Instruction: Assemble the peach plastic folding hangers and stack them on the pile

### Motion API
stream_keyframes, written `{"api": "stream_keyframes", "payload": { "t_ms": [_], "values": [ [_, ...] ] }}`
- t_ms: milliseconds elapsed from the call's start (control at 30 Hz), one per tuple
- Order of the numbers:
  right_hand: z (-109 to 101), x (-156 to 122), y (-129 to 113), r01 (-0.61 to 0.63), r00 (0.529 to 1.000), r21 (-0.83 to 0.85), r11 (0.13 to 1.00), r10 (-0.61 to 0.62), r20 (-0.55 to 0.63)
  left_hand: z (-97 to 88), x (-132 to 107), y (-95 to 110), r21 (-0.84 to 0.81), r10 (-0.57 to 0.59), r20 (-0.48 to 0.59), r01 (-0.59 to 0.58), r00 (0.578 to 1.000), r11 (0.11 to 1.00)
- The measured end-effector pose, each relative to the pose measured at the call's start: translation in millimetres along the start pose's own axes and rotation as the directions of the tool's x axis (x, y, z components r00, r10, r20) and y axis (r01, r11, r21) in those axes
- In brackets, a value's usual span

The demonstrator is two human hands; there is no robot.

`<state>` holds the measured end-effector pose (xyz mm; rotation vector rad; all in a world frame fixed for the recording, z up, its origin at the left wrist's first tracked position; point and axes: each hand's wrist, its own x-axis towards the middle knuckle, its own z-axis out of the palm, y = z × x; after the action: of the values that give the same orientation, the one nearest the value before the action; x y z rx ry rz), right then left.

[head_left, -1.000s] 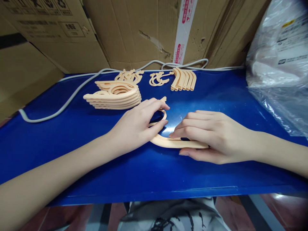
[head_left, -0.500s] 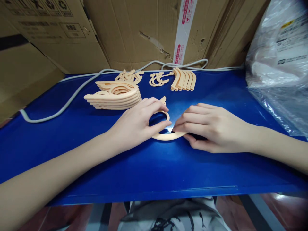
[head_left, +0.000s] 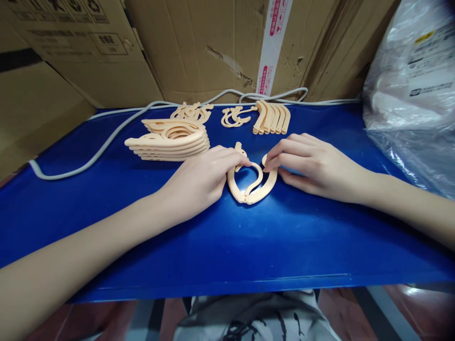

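A cream plastic folding hanger [head_left: 261, 192] lies at the middle of the blue table, its curved arms bent into a rounded loop that meets at a joint near me. My left hand [head_left: 209, 177] is closed on the loop's left side, thumb and fingers hiding part of it. On the right side, my right hand [head_left: 309, 163] pinches the other arm, whose rounded tip shows by the fingertips. Just left and behind sits a stack of folded hanger bodies [head_left: 170, 141]. Farther back are loose hook pieces [head_left: 192, 112], more hooks [head_left: 236, 116] and a row of curved arm pieces [head_left: 272, 117].
The blue table [head_left: 227, 255] ends at a front edge close to my lap. A white cable [head_left: 106, 154] runs along the left and back. Cardboard boxes [head_left: 199, 42] wall the back and left. A clear plastic bag [head_left: 408, 90] stands at the right.
The hanger's right arm has swung up and inward, from reaching out to the right to curving up into a loop. My right hand moved up and away from me with it.
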<state>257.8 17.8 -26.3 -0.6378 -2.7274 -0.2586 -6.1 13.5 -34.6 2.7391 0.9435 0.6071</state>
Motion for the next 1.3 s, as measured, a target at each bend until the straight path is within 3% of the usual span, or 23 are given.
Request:
{"api": "stream_keyframes", "payload": {
  "t_ms": [433, 800, 967, 1133, 1300],
  "values": [
    [-0.4, 3.3, -3.6, 0.142, 0.989, -0.302, 0.943, -0.144, 0.015, 0.4, -2.3, -1.1, 0.039, 0.076, -0.016, -0.075, 0.997, 0.996],
    [-1.3, 4.1, -4.4, 0.123, 0.992, -0.3, 0.946, -0.128, 0.004, -0.9, -1.9, 2.2, 0.055, 0.069, 0.014, -0.07, 0.998, 0.996],
    [-1.8, 3.6, -4.5, 0.051, 0.998, -0.335, 0.941, -0.063, -0.025, -2.9, -0.4, 5.0, 0.008, 0.083, 0.004, -0.083, 0.997, 0.997],
    [-3.4, 3.9, -3.8, -0.075, 0.997, -0.371, 0.925, 0.079, -0.006, -3.0, -0.1, 5.3, -0.029, 0.118, -0.001, -0.118, 0.993, 0.993],
    [-1.4, 3.2, -5.0, -0.165, 0.986, -0.272, 0.948, 0.16, -0.04, -2.2, 1.6, 6.7, -0.053, 0.124, 0.01, -0.123, 0.992, 0.991]
  ]
}}
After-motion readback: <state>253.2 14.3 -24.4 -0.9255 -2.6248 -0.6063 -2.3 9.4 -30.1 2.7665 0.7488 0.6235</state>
